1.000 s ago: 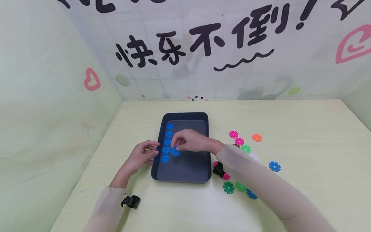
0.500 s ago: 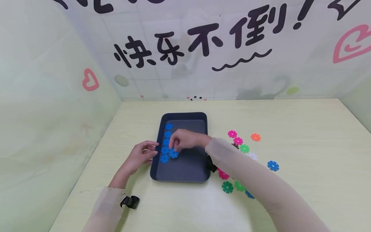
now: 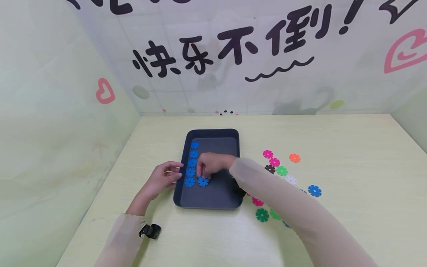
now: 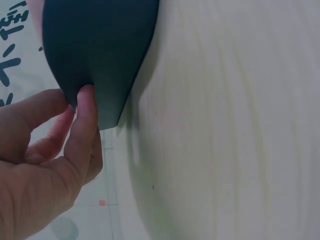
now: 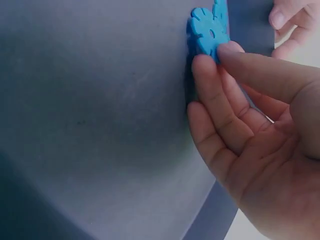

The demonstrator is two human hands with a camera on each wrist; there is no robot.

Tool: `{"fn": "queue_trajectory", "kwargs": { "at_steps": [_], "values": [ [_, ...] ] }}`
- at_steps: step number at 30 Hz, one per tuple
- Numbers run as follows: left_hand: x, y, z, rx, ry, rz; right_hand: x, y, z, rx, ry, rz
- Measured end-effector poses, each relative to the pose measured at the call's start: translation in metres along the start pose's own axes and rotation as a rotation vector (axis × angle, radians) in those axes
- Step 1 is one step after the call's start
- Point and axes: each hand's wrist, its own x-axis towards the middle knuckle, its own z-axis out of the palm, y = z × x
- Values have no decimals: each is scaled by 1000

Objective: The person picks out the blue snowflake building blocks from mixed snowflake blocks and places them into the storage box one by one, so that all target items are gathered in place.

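Observation:
My left hand (image 3: 162, 180) grips the left wall of a dark rectangular tray (image 3: 220, 196), its thumb and a finger pinching the wall (image 4: 97, 55) in the left wrist view. Inside the tray, my right hand (image 3: 215, 163) pinches the edge of a blue snowflake disc (image 3: 203, 181). The right wrist view shows this notched disc (image 5: 204, 30) between thumb and index finger, low against the tray floor. Several more blue discs (image 3: 192, 163) lie in a column along the tray's left side. The held disc is beside the nearest one of them, with a small gap between.
Right of the tray, loose discs are scattered on the pale table: pink (image 3: 268, 154), orange (image 3: 295, 158), light green (image 3: 282, 170), brown (image 3: 270, 169), dark green (image 3: 262, 215) and blue (image 3: 315, 191). My right sleeve (image 3: 290, 200) covers part of them. A printed wall stands behind.
My right hand has brought the blue snowflake disc toward the tray's near end and slightly right, level with the column's nearest disc. My left hand stays on the tray wall.

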Motion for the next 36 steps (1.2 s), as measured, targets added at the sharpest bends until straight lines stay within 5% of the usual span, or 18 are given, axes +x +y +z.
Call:
{"fn": "queue_trajectory", "kwargs": {
  "at_steps": [23, 36],
  "values": [
    [0, 1, 2, -2, 13, -11, -3, -1, -2, -70, -16, 63],
    [-1, 3, 2, 4, 21, -14, -23, -7, -19, -76, 39, -5]
  ]
}}
